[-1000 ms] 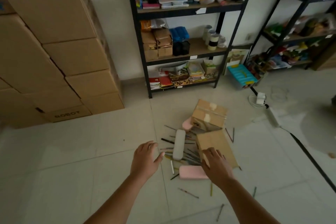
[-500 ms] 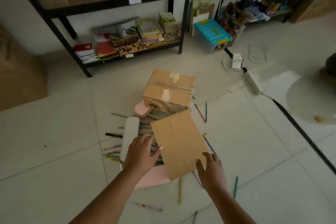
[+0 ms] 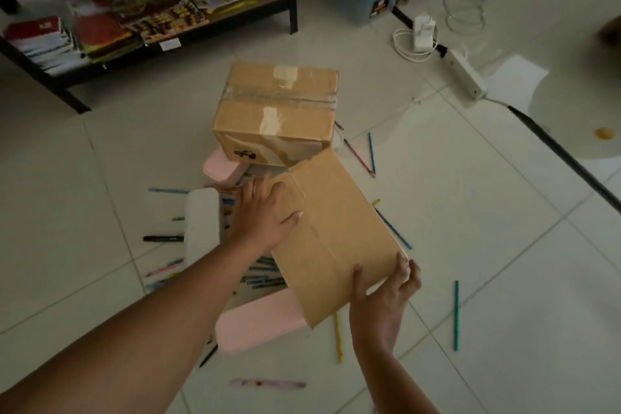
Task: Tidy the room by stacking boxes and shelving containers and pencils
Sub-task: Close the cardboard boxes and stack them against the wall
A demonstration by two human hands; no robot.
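Both hands gripping the cardboard box (image 3: 336, 235): left hand (image 3: 265, 212) on top, right hand (image 3: 386, 292) at the near corner. Seems light and stiff.

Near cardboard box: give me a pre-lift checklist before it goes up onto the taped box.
1. Left hand on the near cardboard box: ok, it lies on the top left part.
2. Right hand at the near right corner: ok, fingers curl round the edge.
3. Box flaps shut: ok, the top seam looks closed.
4. Taped box top free to take it: ok, nothing lies on it.
5. Underside free of pencils and the pink container: cannot tell, the box hides them.
6. Weight of the box: cannot tell.
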